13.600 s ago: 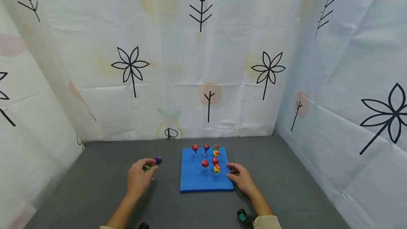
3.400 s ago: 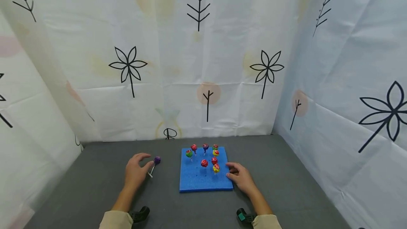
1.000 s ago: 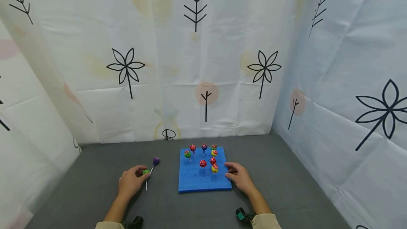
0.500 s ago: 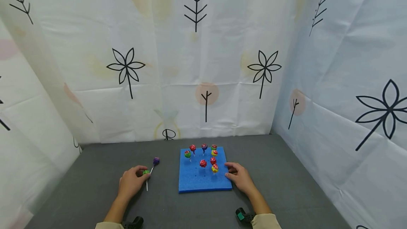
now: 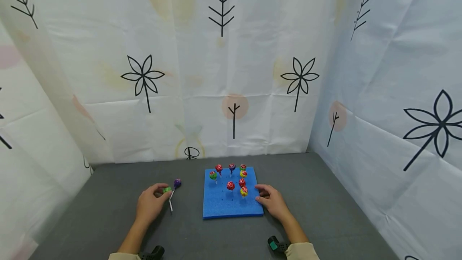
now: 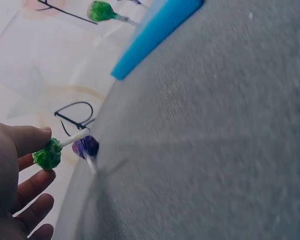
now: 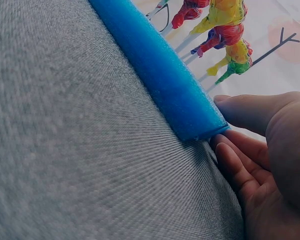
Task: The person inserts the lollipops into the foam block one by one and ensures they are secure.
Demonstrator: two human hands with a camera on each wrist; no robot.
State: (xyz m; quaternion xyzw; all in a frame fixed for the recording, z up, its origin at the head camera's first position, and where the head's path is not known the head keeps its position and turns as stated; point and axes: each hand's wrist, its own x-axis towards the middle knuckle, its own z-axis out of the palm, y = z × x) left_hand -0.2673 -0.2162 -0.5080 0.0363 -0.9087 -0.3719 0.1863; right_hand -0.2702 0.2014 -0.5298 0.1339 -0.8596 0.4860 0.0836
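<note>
My left hand [image 5: 148,205] pinches a green lollipop [image 6: 48,154] by its wrapped head between thumb and fingers; the white stick points away from the palm. Close beside it lies a purple lollipop [image 5: 177,183], whose stick overlaps the green one's in the head view. To the right is a square blue foam board [image 5: 231,208] with several red, yellow, green and purple lollipops standing in its back and right parts. My right hand [image 5: 275,204] grips the board's right edge, the thumb [image 7: 245,111] at the upper side and fingertips at the lower edge.
Small holes [image 5: 232,199] show in the board's surface. A grey cloth [image 5: 195,236] covers the table, and patterned white curtains [image 5: 202,71] stand behind and at both sides. Dark devices [image 5: 278,244] are strapped at both wrists.
A green lollipop that my left hand held at first now stands at the board's back left. The left hand has since picked up another green one and moved it slightly away. The right hand stays.
</note>
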